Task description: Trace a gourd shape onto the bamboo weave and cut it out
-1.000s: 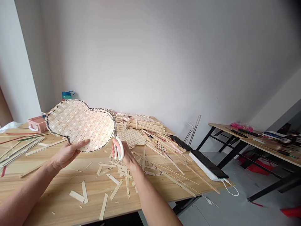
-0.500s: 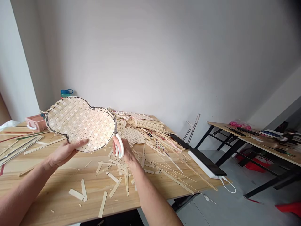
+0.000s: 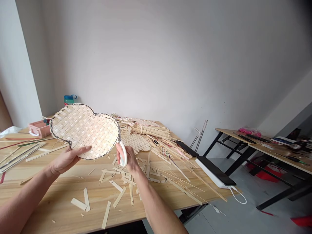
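One woven panel — pinched in the left hand above one table — seemingly meets one pair of scissors, gripped by the right hand. Beyond stand one bottle and one box; rightward, two black slabs.

The left hand, right hand, left forearm and right forearm are all bare, tapering toward the wrists

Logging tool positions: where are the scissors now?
In the head view, left of centre, the scissors are in the right hand, their blades at the right edge of the woven piece that the left hand holds.
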The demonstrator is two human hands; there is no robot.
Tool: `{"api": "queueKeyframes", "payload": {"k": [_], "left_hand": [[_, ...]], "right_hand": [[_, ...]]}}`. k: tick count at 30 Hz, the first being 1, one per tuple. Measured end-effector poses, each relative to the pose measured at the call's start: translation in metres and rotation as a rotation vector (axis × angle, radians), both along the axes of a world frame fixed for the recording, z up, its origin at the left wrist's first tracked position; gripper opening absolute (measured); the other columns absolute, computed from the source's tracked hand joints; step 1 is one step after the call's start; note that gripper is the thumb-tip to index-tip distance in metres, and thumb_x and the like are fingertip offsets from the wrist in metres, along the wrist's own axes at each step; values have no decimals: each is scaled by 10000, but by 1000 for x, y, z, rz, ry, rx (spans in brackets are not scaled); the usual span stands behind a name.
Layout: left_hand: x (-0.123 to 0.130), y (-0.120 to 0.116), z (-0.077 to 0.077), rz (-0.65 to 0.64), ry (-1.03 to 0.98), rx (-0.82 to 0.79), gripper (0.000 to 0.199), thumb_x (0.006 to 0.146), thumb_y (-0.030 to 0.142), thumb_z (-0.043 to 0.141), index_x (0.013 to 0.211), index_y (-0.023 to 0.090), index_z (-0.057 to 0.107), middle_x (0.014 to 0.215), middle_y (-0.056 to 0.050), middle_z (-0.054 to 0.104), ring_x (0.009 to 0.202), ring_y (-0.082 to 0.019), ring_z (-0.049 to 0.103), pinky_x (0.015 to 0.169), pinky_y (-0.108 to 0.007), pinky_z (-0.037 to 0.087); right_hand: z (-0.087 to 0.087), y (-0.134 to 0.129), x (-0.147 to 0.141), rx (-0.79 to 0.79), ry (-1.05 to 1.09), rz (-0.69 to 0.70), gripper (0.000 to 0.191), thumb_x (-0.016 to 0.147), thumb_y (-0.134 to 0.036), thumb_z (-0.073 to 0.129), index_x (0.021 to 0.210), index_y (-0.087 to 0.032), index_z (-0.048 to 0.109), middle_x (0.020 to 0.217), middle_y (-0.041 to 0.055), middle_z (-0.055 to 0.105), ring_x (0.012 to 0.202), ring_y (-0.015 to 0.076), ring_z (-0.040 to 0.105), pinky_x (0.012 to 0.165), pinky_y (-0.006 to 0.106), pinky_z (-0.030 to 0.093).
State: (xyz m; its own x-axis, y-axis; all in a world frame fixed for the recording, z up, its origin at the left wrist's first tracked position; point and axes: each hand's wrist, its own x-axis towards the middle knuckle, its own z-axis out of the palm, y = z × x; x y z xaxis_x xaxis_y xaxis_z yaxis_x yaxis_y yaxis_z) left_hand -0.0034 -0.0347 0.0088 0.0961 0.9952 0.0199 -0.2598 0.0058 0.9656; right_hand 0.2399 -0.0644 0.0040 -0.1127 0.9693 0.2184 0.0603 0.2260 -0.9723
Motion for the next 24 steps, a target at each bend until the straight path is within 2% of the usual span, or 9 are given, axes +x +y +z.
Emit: {"api": "queueKeyframes", "payload": {"k": [5,7,13,18,24], "left_hand": [[-2,1,0,-34,15,10,636,579,367,985,1175,286,776,1215,-39,804,1376,-353,568,1091,-349,545],[-3,2,-1,-46,24,13,648,586,384,981,1192,287,770,1242,-34,794,1398,-352,542,1103,-349,534],[-5,5,-2,-6,47,9,563,523,409,996,1042,287,814,1236,-38,795,1432,-394,490,1113,-377,534],[-8,6,-2,-34,29,18,710,570,405,979,1237,292,762,1328,-58,752,1433,-391,494,1070,-360,566],[-11,7,-1,-39,65,57,810,589,435,967,1316,187,709,1224,-127,795,1338,-413,596,1094,-445,537]], "right_hand": [[-1,0,-2,34,-12,-5,579,879,-663,564,532,-201,524,467,-23,482,410,114,469,476,260,387],[-1,0,-2,47,-25,-18,598,893,-652,549,502,-203,503,454,-21,469,410,110,460,478,256,382],[0,-1,-2,60,-46,-22,593,874,-645,595,492,-204,490,451,-17,470,408,106,449,462,246,365],[-1,1,-2,52,-46,-17,606,849,-665,622,476,-212,471,429,-19,445,396,108,441,449,246,369],[-3,3,-1,56,-62,-11,622,831,-690,634,471,-216,453,430,-23,432,383,108,448,424,244,355]]}}
